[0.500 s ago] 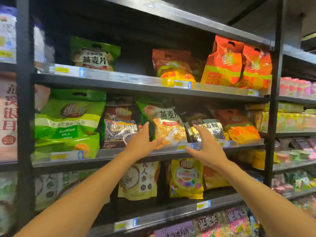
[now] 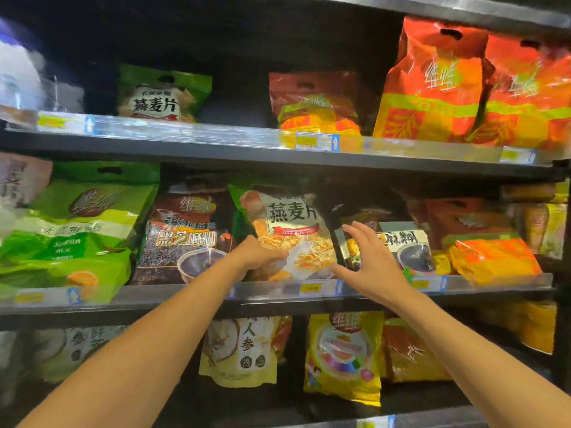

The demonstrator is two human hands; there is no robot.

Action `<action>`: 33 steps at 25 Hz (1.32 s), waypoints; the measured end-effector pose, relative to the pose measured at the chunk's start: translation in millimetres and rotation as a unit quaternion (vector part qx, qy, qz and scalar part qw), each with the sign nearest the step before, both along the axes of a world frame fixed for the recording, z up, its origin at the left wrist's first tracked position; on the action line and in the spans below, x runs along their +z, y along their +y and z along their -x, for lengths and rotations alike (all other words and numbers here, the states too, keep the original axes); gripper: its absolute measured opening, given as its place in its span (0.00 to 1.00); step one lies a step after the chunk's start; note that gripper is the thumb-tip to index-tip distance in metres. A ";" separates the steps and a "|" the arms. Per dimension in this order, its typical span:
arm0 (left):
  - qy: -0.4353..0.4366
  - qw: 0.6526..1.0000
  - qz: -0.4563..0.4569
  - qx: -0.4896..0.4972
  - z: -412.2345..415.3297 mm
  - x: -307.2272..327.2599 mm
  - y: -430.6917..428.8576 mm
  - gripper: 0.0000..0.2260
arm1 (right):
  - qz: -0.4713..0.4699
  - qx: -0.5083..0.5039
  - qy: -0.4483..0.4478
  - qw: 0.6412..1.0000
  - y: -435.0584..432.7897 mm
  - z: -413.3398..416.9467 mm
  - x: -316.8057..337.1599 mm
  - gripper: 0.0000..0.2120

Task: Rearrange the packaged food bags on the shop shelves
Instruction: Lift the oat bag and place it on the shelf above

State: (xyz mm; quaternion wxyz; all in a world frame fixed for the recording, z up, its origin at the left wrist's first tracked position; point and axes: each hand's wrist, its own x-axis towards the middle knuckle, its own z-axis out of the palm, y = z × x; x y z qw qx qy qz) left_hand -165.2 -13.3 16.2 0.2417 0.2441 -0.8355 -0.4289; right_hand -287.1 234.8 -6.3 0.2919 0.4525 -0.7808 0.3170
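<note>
A green oat-flake bag (image 2: 290, 223) leans tilted in the middle of the middle shelf (image 2: 185, 296). My left hand (image 2: 256, 254) grips its lower left corner, thumb in front, fingers hidden behind. My right hand (image 2: 367, 261) is spread with straight fingers by the bag's right edge, and its thumb is close to the lower right corner. It partly covers a dark sesame-paste bag (image 2: 404, 245). Another black sesame bag (image 2: 185, 236) stands just left of the oat bag.
A large green soy-milk bag (image 2: 77, 230) fills the shelf's left end and orange bags (image 2: 491, 257) its right. On the upper shelf stand a second green oat bag (image 2: 160, 94) and tall orange bags (image 2: 432, 88). Yellow bags (image 2: 343, 356) stand below.
The view has moved closer to the shelves. My left hand has reached forward and taken the oat bag's lower corner. My right hand has shifted left toward that bag's right edge.
</note>
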 end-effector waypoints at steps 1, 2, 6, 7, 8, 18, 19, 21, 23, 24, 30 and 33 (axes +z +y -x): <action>0.007 1.000 -0.026 -0.017 4.6 -2.6 -3.9 0.39 | 0.003 0.003 0.000 1.000 -2.5 7.7 -0.9 0.42; 0.006 0.999 -0.040 -0.026 6.7 -3.9 -5.1 0.35 | 0.007 0.007 -0.003 1.000 -5.4 13.5 -1.5 0.41; 0.003 0.999 -0.041 -0.029 7.8 -4.2 -6.9 0.26 | 0.014 0.028 -0.016 0.999 -16.9 30.8 -2.3 0.41; 0.006 0.998 -0.053 -0.026 10.8 -7.5 -11.9 0.31 | 0.015 0.040 -0.020 0.999 -20.0 32.4 -3.0 0.41; 0.011 0.998 -0.062 -0.016 14.7 -10.8 -19.3 0.37 | 0.012 0.054 -0.027 0.998 -23.2 33.1 -4.0 0.41; 0.073 0.988 -0.127 -0.043 -22.1 17.1 5.1 0.14 | 0.043 0.121 -0.182 0.975 -47.6 35.6 22.4 0.43; 0.081 0.988 -0.124 -0.043 -25.5 21.7 5.5 0.12 | 0.046 0.129 -0.203 0.969 -49.1 37.2 26.9 0.43; 0.090 0.987 -0.123 -0.045 -32.4 31.3 8.0 0.08 | 0.049 0.146 -0.248 0.956 -51.3 39.3 35.7 0.40; 0.100 0.985 -0.130 -0.049 -38.2 38.2 11.3 0.08 | 0.055 0.172 -0.279 0.943 -53.7 39.0 41.7 0.34; 0.106 0.984 -0.131 -0.049 -41.3 40.8 14.5 0.07 | 0.063 0.187 -0.285 0.938 -54.8 38.4 43.3 0.31; 0.112 0.984 -0.130 -0.047 -64.1 42.0 26.8 0.07 | 0.056 0.218 -0.279 0.934 -51.4 25.7 44.7 0.29; 0.114 0.983 -0.139 -0.042 -76.8 37.4 26.3 0.09 | 0.050 0.209 -0.269 0.939 -48.6 13.8 41.7 0.30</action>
